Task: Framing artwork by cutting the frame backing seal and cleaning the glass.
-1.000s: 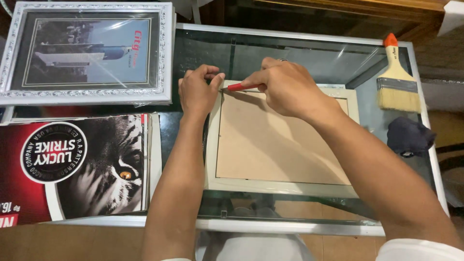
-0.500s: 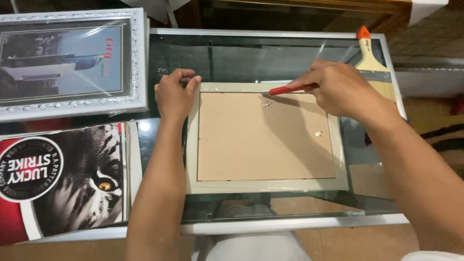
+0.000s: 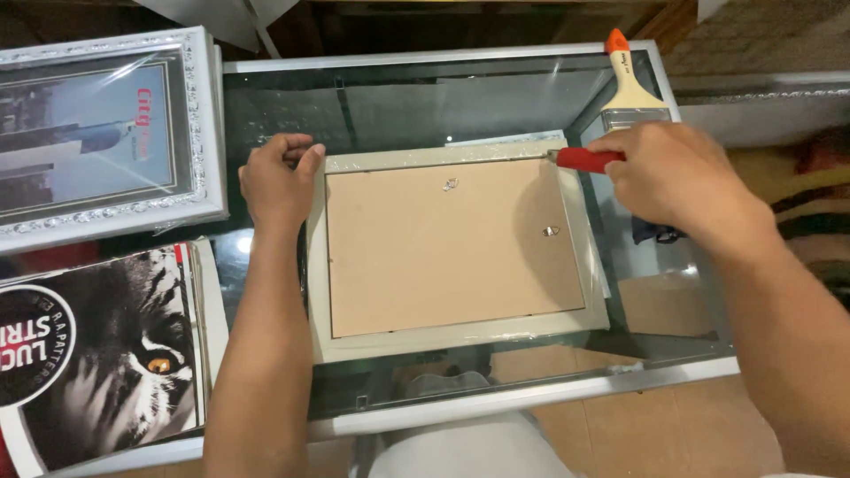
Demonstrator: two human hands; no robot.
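Observation:
A white picture frame (image 3: 460, 332) lies face down on the glass table top (image 3: 407, 97), its brown backing board (image 3: 447, 243) facing up with two small metal hangers on it. My left hand (image 3: 276, 181) presses on the frame's top left corner, fingers curled over the edge. My right hand (image 3: 677, 181) grips a red-handled tool (image 3: 584, 159) whose tip rests at the frame's top right corner.
A paintbrush (image 3: 630, 84) with a cream handle and orange tip lies at the table's far right. A silver-framed picture (image 3: 97, 142) sits at far left, a tiger-print poster (image 3: 106, 354) below it. A dark object (image 3: 655, 235) lies under my right hand.
My right hand has slid the red tool rightward along the frame's top edge, from near the left corner to the right corner. My left hand has stayed on the top left corner.

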